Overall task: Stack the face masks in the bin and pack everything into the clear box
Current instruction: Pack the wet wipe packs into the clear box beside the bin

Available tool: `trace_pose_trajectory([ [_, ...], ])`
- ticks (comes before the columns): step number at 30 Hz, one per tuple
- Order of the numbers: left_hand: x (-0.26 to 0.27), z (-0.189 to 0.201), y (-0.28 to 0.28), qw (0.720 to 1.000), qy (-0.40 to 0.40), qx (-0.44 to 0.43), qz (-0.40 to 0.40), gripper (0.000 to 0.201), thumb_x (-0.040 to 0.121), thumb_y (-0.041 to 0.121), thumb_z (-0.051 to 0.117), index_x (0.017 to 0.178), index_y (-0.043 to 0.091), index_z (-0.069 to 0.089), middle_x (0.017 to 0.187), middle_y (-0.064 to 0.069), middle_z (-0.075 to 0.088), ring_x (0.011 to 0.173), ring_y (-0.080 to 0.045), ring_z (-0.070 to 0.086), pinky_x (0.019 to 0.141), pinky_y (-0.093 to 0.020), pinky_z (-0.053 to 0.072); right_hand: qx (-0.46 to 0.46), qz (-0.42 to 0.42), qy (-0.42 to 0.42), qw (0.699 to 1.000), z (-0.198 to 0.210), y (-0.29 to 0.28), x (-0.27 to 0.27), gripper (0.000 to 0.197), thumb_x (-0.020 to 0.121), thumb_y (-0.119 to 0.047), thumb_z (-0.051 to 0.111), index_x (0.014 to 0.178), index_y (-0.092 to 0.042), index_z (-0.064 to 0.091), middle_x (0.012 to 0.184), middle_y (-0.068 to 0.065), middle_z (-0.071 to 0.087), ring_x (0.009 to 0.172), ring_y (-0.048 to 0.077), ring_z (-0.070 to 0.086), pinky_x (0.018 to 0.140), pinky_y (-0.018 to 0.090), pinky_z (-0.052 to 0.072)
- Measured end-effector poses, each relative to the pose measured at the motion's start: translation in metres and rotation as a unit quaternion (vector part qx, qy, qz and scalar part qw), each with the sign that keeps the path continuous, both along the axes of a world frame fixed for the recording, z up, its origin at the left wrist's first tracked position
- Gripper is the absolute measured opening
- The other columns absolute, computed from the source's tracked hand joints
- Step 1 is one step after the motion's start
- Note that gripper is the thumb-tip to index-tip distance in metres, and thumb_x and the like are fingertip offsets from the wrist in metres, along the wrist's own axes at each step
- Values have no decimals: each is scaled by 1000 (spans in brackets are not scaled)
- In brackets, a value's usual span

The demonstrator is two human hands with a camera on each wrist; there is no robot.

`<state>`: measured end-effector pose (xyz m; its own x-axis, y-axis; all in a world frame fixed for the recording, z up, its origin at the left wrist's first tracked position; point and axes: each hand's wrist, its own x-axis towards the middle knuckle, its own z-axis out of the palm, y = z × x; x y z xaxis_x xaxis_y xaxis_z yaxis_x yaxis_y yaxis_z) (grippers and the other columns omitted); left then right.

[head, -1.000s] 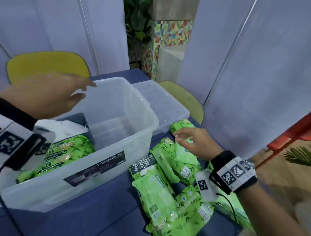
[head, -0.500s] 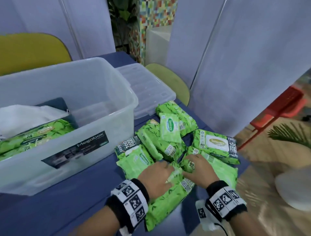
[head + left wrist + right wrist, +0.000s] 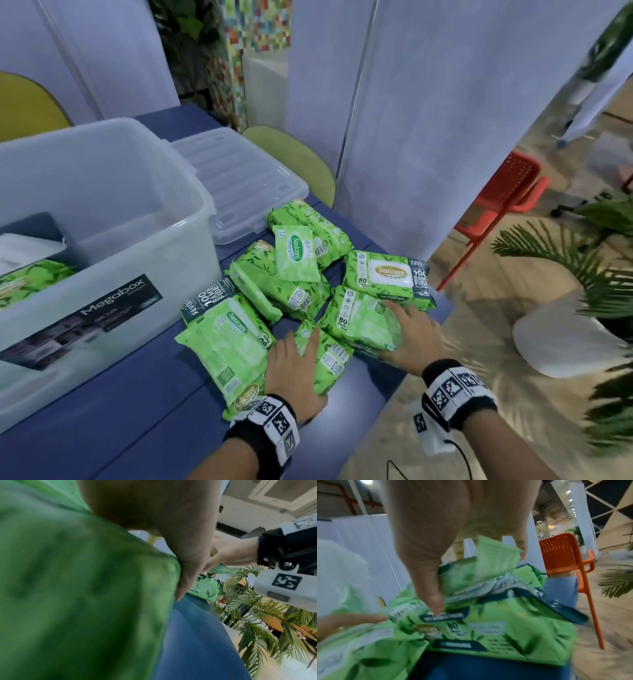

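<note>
Blue table (image 3: 130, 411) bears a translucent clear plastic box (image 3: 113, 219) at nine o'clock and a heap of green plastic wipe packs (image 3: 298, 291) at centre. Left hand (image 3: 294, 373), six o'clock, clasps one leaf-printed green pack (image 3: 330, 359); right hand (image 3: 414, 332), four o'clock, pinches a pale green pack (image 3: 370, 322).

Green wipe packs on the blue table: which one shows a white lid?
The large green pack with the gold Sanicare logo, farthest right, beyond the right hand. It alone shows a white flap lid; the others show green fronts or barcodes.
</note>
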<state>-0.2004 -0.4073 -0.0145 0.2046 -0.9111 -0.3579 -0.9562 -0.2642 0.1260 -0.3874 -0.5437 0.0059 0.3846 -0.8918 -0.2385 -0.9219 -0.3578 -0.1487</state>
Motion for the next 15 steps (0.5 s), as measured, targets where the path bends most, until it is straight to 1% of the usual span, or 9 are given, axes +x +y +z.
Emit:
trace_pose_trajectory([
  [2, 2, 3, -2, 1000, 16, -9, 5, 111, 70, 59, 63, 149, 27, -9, 147, -20, 22, 133, -35, 26, 111, -44, 21, 21, -7, -73, 997, 5, -2, 5, 95, 61, -54, 75, 143, -34, 33, 127, 3, 48, 120, 24, 45, 98, 39, 40],
  [4, 7, 8, -3, 999, 42, -28, 18, 112, 67, 63, 62, 149, 29, -7, 146, -17, 25, 133, -32, 28, 111, -42, 23, 34, 2, -139, 990, 13, -8, 19, 93, 61, -57, 74, 142, -33, 35, 121, 5, 52, 115, 26, 49, 94, 39, 42],
  [6, 12, 16, 0, 994, 83, -63, 39, 112, 65, 69, 59, 148, 32, -6, 146, -15, 27, 134, -30, 27, 111, -41, 24, 31, 23, -170, 985, 23, -19, 42, 88, 64, -59, 75, 139, -34, 37, 122, 6, 54, 113, 26, 50, 93, 39, 44],
  [8, 18, 26, 5, 979, 151, -113, 72, 113, 62, 73, 59, 148, 37, -6, 149, -14, 25, 138, -28, 24, 113, -40, 23, 19, 33, -184, 982, 28, -34, 71, 81, 65, -60, 75, 134, -35, 40, 122, 6, 56, 113, 26, 51, 93, 40, 45],
  [9, 22, 32, 8, 965, 200, -142, 94, 114, 60, 74, 61, 147, 41, -6, 149, -12, 25, 139, -26, 23, 113, -39, 23, 17, 32, -189, 981, 29, -42, 87, 77, 65, -61, 74, 130, -34, 42, 122, 6, 56, 113, 27, 52, 93, 41, 45],
  [11, 31, 44, 14, 918, 307, -214, 133, 115, 56, 71, 66, 144, 49, -5, 145, -2, 30, 135, -18, 28, 113, -35, 27, 16, 31, -191, 981, 27, -58, 117, 70, 66, -61, 73, 124, -32, 45, 119, 7, 57, 112, 28, 52, 91, 42, 46],
  [13, 41, 50, 21, 858, 392, -286, 168, 114, 54, 65, 73, 144, 52, 4, 140, 13, 33, 130, -5, 33, 110, -30, 28, 4, 55, -173, 983, 26, -68, 147, 65, 67, -62, 72, 118, -30, 46, 115, 6, 56, 109, 29, 52, 89, 41, 46],
  [14, 45, 53, 23, 825, 433, -309, 191, 113, 53, 60, 76, 144, 51, 10, 141, 19, 35, 130, 0, 35, 109, -28, 29, -6, 75, -159, 984, 24, -70, 160, 63, 68, -62, 71, 115, -28, 46, 114, 6, 55, 108, 28, 52, 88, 41, 46],
  [15, 50, 55, 25, 788, 475, -326, 219, 110, 53, 55, 79, 144, 48, 18, 142, 22, 37, 130, 3, 37, 108, -25, 30, -13, 92, -144, 985, 24, -71, 172, 61, 70, -62, 71, 113, -27, 46, 116, 5, 53, 108, 28, 51, 89, 42, 45],
])
